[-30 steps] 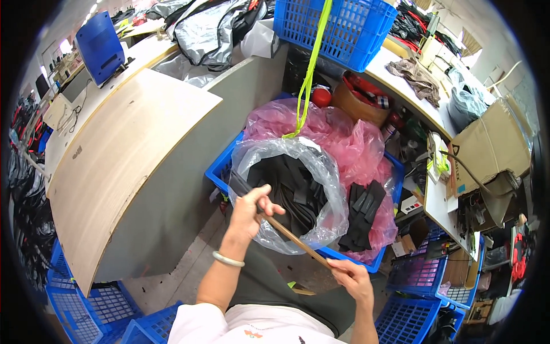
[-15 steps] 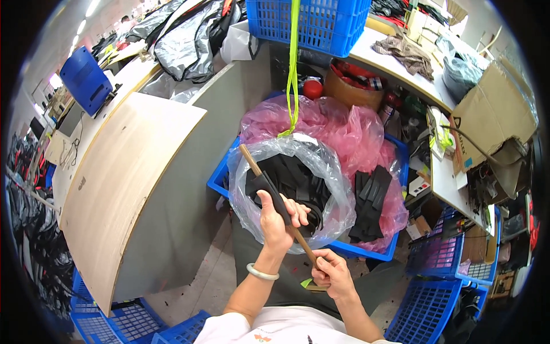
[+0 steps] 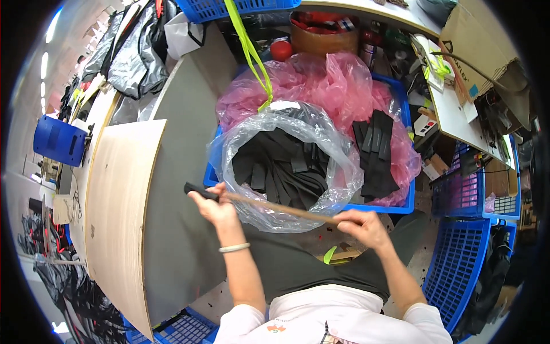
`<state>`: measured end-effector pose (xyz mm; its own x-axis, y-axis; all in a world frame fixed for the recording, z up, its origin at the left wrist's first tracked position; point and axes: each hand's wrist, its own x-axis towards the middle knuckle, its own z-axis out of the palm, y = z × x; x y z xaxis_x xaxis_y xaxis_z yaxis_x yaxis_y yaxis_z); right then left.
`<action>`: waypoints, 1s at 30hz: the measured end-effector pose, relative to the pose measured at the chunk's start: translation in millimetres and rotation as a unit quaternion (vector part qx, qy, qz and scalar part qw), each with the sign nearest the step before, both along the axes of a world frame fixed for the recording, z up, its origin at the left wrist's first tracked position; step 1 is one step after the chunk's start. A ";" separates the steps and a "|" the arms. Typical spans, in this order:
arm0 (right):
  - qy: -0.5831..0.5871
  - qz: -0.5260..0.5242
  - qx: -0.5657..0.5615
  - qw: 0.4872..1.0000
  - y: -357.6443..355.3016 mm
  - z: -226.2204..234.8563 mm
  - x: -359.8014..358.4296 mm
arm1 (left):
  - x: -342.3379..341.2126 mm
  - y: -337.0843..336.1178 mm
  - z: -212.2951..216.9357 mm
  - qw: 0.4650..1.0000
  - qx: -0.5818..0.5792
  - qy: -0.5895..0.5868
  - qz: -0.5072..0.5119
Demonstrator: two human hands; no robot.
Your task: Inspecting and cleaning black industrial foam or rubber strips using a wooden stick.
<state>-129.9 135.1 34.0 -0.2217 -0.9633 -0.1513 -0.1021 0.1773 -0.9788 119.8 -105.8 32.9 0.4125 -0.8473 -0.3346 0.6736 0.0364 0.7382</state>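
A thin wooden stick [image 3: 281, 209] lies slantwise across my front, over the near rim of a clear plastic bag. My right hand [image 3: 366, 229] grips its right end. My left hand [image 3: 220, 212] is closed around a black fabric sleeve [image 3: 199, 191] at the stick's left end. Whether the stick still reaches inside the sleeve is hidden by the fingers. Many black fabric pieces [image 3: 281, 163] fill the clear plastic bag [image 3: 238, 203]. More black pieces [image 3: 375, 155] lie on pink plastic to the right of the bag.
A blue crate [image 3: 408, 198] holds the bag and pink plastic sheeting [image 3: 321, 80]. A grey panel [image 3: 183, 172] and a wooden board [image 3: 117, 212] stand at left. Yellow-green ribbons [image 3: 246, 51] hang above the bag. Blue baskets [image 3: 455, 264] stand at right.
The stick has swung from steep to nearly level. My left hand has moved left with the black sleeve, now at the stick's end instead of along its middle. The view has shifted.
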 end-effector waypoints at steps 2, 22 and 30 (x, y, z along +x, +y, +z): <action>0.136 -0.021 -0.011 0.990 -14.8 -11.0 -27.5 | 6.6 4.3 -0.4 0.995 0.006 0.062 -0.072; -0.314 0.075 -0.043 0.946 -102.8 -1.6 -16.7 | -104.5 147.1 -2.2 0.607 0.045 0.562 -0.560; -0.174 0.029 -0.004 0.984 -90.6 -2.0 -0.2 | -83.9 138.6 3.0 0.688 0.047 -0.056 -0.722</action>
<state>-130.1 44.5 32.0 -0.1032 -0.9742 -0.2005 0.2307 0.1726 -0.9576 35.9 32.8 35.9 -0.8091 -0.3778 -0.4501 -0.1042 -0.6616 0.7426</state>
